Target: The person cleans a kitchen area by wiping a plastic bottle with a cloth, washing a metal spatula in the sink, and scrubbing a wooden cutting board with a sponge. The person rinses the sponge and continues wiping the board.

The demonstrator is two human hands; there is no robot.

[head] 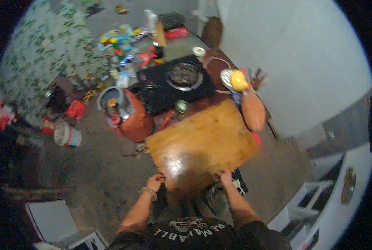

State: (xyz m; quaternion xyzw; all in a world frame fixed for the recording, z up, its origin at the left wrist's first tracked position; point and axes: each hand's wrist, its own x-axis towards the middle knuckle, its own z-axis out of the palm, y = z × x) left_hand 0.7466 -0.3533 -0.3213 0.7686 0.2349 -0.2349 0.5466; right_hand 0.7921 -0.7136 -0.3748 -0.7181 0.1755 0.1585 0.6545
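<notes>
A varnished wooden board or tabletop [204,137] spans the space before me, its surface glossy with a bright reflection. My left hand [155,182], with a bangle at the wrist, is at the board's near left edge, fingers bent around something small and dark that blur hides. At the near edge, further right, my right hand [225,177] touches the wood; its fingertips are partly lost in blur, so its grip cannot be told. Beyond the board lie a jar with a pale lid [182,106] and a black stove with a round burner [185,76].
An orange-red appliance or bucket [137,115] stands left of the board. On the right are a yellow object [239,80] and an orange-brown rounded object [253,111]. A white tub [68,136] sits on the floor at left, a white shelf unit [298,203] at lower right.
</notes>
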